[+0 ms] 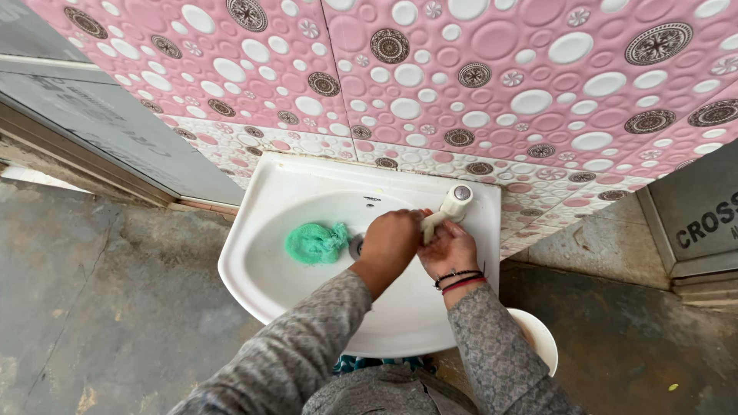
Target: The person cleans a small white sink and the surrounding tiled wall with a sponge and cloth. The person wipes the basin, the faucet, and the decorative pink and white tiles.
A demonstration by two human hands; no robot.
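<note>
Both my hands are together over the white wall basin [254, 269], right under the spout of the white tap [453, 204]. My left hand [390, 242] is curled, knuckles up, fingers pressed against my right hand. My right hand [450, 250], with dark and red thread bands at the wrist, cups beneath the spout. I cannot tell whether either hand holds anything. A green mesh scrubber [317, 243] lies in the bowl, left of the drain [356, 246], a short gap from my left hand.
Pink tiles [477, 84] with white and brown circles cover the wall behind the basin. A grey door panel [108, 123] stands at left. A white bucket rim [538, 338] shows under the basin at right. The floor [115, 292] is rough grey concrete.
</note>
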